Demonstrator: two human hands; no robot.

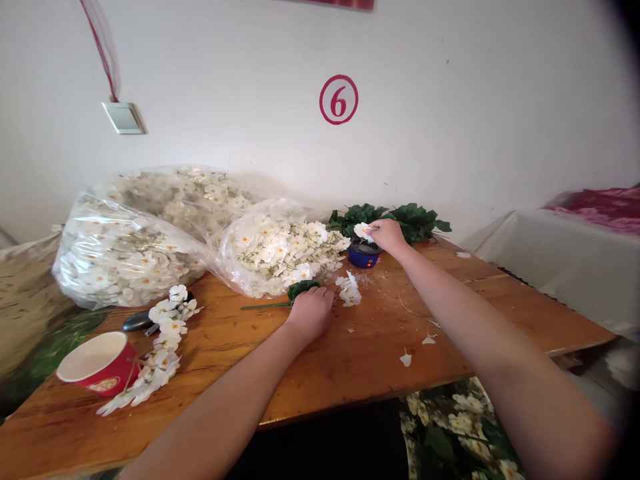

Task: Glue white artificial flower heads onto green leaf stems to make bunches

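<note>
My right hand [389,235] is closed on a white flower [363,231], held over a small blue pot [364,257] with a red light on its front. Lower and to the left, my left hand [313,310] is closed around a green leafy stem [270,306], whose bare end points left above the wooden table [370,360]. A white blossom cluster [349,289] lies just right of my left hand. Green leaf bunches [417,221] sit behind the pot.
Clear plastic bags of white flowers [125,257] fill the back left. A red paper cup [107,367], a flower strand [167,337] and a dark object [137,321] are at the left. Loose petals [405,358] lie near the front edge. More flowers [467,427] show below the table.
</note>
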